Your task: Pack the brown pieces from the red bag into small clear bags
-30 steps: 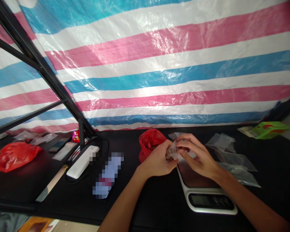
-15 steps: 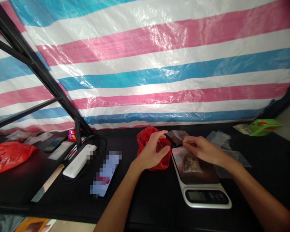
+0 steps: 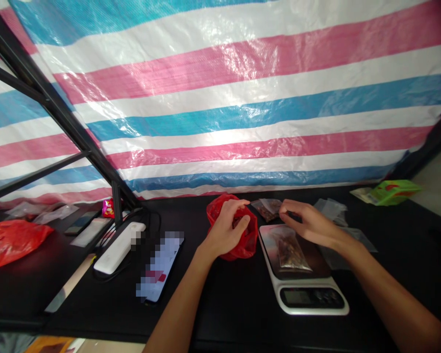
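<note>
My left hand (image 3: pixel 228 228) is over a red plastic bag (image 3: pixel 248 240), thumb and fingers apart, with no item visible in it. The bag's mouth gapes and dark contents show dimly. My right hand (image 3: pixel 310 223) is above the back of a white kitchen scale (image 3: pixel 286 308), its thumb and forefinger curled together in a pinch. Whether something small is between those fingertips I cannot make out. A clear plastic bag of brown dried pieces (image 3: pixel 293 252) lies on the scale's dark plate. Behind the scale, close to my right fingertips, lies another clear bag of brown pieces (image 3: pixel 267 210).
Clear empty bags (image 3: pixel 332 211) lie right of the scale, with a green packet (image 3: pixel 395 192) farther back. On the left are a phone (image 3: pixel 161 269), a white power strip (image 3: pixel 120 247) with cables, and another red bag (image 3: pixel 16 241). A striped sheet hangs behind the black table.
My right hand has shifted slightly right and back, away from the clear bag on the scale, which now shows whole. My left hand stays over the red bag. The view has shifted a little.
</note>
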Motion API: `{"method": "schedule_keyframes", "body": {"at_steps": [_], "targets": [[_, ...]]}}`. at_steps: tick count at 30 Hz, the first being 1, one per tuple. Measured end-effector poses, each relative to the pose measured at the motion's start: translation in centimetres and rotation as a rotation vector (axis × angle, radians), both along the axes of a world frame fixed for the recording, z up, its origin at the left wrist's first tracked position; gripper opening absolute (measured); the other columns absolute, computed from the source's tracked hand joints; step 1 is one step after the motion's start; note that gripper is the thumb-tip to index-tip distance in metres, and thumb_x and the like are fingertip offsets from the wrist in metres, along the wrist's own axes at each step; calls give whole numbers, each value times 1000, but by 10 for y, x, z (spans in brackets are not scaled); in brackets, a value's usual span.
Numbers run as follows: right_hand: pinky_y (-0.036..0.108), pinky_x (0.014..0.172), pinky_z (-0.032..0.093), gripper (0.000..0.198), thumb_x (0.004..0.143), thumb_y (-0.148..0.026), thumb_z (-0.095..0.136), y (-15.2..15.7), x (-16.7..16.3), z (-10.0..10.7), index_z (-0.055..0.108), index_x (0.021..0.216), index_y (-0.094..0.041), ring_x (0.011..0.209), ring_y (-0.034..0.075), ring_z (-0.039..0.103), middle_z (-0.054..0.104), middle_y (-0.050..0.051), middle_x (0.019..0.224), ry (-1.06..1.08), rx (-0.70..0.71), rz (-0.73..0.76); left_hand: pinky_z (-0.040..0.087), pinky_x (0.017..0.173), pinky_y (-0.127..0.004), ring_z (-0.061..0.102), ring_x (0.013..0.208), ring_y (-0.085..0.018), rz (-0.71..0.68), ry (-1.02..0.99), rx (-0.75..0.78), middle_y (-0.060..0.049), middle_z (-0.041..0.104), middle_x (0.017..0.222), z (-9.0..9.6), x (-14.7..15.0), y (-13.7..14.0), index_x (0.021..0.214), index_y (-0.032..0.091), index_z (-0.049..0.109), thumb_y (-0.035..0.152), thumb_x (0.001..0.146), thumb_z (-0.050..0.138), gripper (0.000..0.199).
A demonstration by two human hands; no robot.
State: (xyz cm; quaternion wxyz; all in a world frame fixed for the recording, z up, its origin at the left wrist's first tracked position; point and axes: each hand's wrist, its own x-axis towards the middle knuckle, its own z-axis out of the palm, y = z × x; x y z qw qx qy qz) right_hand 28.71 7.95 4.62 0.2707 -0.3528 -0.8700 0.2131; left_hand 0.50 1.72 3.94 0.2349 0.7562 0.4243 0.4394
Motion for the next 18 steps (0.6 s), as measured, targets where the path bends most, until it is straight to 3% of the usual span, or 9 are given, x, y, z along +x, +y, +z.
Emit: {"method": "schedule_keyframes", "body": {"at_steps": [8, 14, 18], "targets": [[30, 65, 38, 22, 90, -14, 55, 4, 4, -6, 51, 69, -22, 68, 17, 51, 55, -1, 73, -18, -13, 38, 45, 113, -46, 58, 124, -27, 27, 47, 51, -9, 67, 127, -2, -1, 3, 128, 26, 64, 31, 106, 53, 25], [32, 71, 43, 20, 100, -25, 52, 3, 4, -5, 64, 85, -23, 78, 21, 60, 68, 2, 86, -22, -40, 33, 46, 112, -45, 58, 123, -26, 56, 89, 61, -8, 68, 124, -1, -2, 4, 124, 26, 65, 29, 106, 54, 22], [32, 69, 43, 19, 100, -26, 53, 1, 4, -2, 66, 87, -23, 74, 21, 60, 68, 2, 84, -95, -26, 17, 46, 112, -43, 59, 122, -25, 58, 90, 66, -7, 68, 122, 0, -2, 5, 121, 25, 66, 27, 106, 53, 20]]}}
